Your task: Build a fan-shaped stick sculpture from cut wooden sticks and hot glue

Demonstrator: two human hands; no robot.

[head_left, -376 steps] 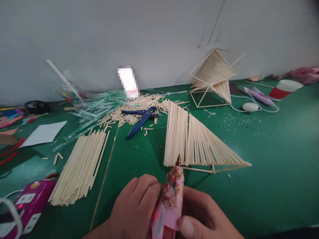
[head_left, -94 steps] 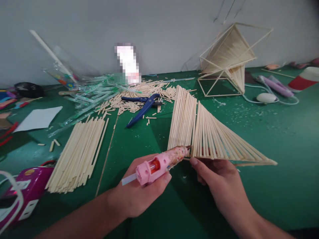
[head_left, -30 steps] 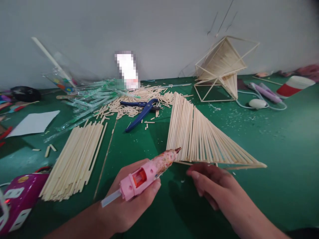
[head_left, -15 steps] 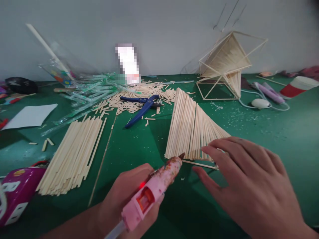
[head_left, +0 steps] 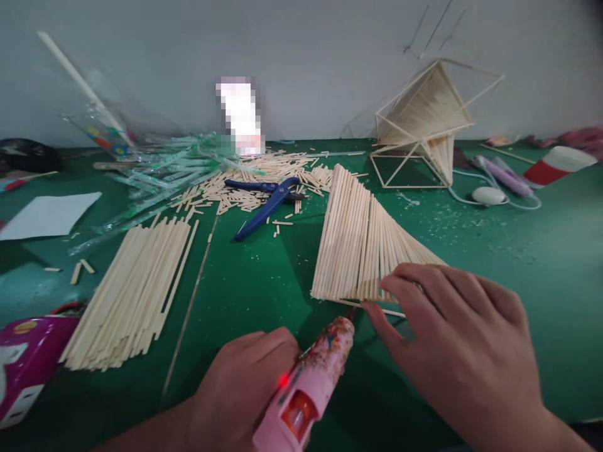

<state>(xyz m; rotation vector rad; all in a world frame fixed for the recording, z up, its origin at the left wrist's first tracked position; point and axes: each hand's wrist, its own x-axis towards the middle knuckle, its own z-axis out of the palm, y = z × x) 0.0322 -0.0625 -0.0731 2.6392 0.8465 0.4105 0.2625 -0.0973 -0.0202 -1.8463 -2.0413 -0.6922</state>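
My left hand (head_left: 249, 376) is wrapped round a pink hot glue gun (head_left: 325, 358) with a small red light and a stained front end. Its nozzle points at the near edge of a fan-shaped panel of wooden sticks (head_left: 348, 245), just below the row of stick ends. At that same edge, my right hand (head_left: 461, 333) has its thumb against the front and its fingertips on top, pinching the panel. The right part of the panel is hidden under this hand. One thin stick (head_left: 391, 312) runs along the near edge, partly behind the fingers.
Left lies a bundle of long sticks (head_left: 132, 289), near a magenta device (head_left: 32, 358). Blue-handled cutters (head_left: 268, 213) rest by a pile of short stick pieces (head_left: 245, 198). Behind stand a lit phone (head_left: 240, 116) and a stick frame model (head_left: 424, 125); a paper cup (head_left: 558, 166) lies right.
The glue gun has moved a little right and toward me, its nozzle now off the panel's top. My right thumb and fingers have closed in on the near edge.
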